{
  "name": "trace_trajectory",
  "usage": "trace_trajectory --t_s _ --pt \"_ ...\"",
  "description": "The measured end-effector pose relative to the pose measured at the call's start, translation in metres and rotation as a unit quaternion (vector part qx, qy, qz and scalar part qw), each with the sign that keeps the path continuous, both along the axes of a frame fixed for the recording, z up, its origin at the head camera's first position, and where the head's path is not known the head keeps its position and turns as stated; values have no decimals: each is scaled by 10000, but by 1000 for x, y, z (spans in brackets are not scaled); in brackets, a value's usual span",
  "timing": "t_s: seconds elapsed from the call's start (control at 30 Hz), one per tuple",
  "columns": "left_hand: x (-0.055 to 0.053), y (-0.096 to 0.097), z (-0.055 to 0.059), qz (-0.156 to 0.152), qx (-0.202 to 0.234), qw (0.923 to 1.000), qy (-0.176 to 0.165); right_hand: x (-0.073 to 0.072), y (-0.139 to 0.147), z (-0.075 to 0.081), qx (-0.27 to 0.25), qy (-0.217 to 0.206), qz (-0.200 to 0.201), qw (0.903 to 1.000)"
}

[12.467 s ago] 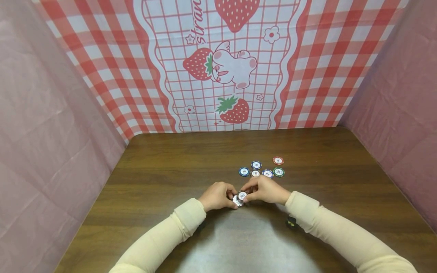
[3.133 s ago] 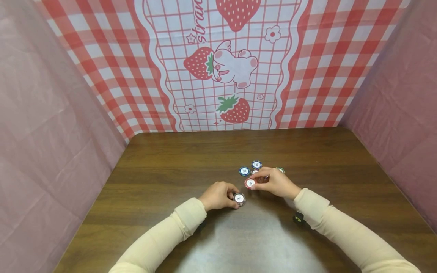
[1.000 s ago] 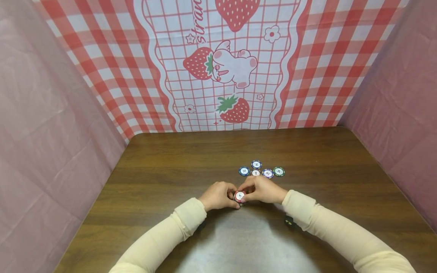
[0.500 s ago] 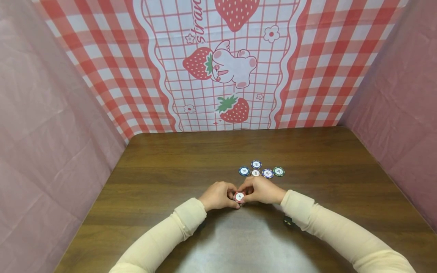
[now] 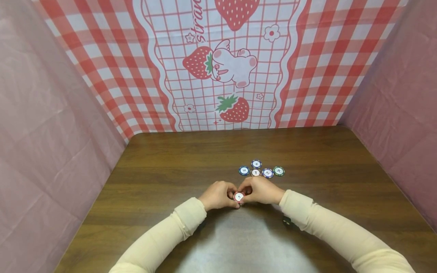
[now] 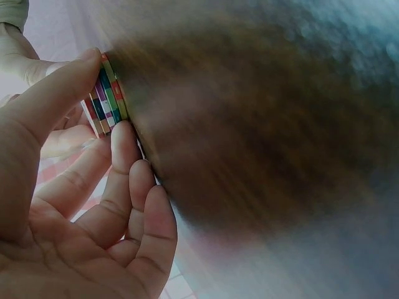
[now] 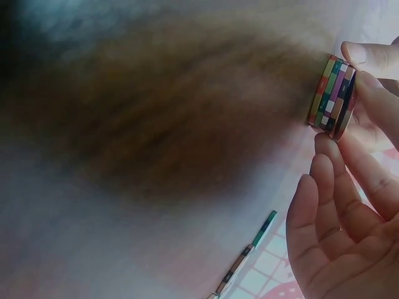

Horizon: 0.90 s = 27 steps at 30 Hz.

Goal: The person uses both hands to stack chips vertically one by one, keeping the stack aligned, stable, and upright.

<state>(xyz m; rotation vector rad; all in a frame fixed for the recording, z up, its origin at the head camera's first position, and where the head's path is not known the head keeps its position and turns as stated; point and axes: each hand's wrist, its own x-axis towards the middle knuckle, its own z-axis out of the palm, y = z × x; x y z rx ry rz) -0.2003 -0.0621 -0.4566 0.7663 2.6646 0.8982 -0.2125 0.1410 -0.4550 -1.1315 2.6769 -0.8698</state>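
Near the middle of the table, a red poker chip (image 5: 238, 196) marked 5 lies on top of a small stack of poker chips (image 6: 107, 96). My left hand (image 5: 218, 195) holds that stack from the left between thumb and fingers. On the other side, my right hand (image 5: 262, 190) pinches the red chip at the top of the pile. In the right wrist view the stack (image 7: 330, 93) shows several coloured edges in close layers, with red at the outer face. The fingers hide part of the rims.
Behind my right hand, several loose chips lie flat: a blue one (image 5: 244, 170), another blue one (image 5: 256, 163), a pale-centred one (image 5: 255, 173), a violet-blue one (image 5: 268, 173) and a green one (image 5: 278, 171). A checked cloth (image 5: 317, 76) hangs behind the wooden table (image 5: 164, 163).
Earlier, my right hand set a 100 chip on the stack, then carried the red chip from the back right onto it. Over the last second, the red chip shifted slightly left into line.
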Motion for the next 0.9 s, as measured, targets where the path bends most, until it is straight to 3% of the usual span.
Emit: trace_trajectory --t_s 0.47,0.77,0.9 --pt "0 0 0 -2 -16 10000 7 1 -1 0 110 19 -62 9999" --pt "0 0 0 15 -31 10000 -74 -1 6 1 -589 -618 -95 9963" --pt "0 0 0 59 -57 9999 -128 -3 11 0 -726 -702 -263 9945"
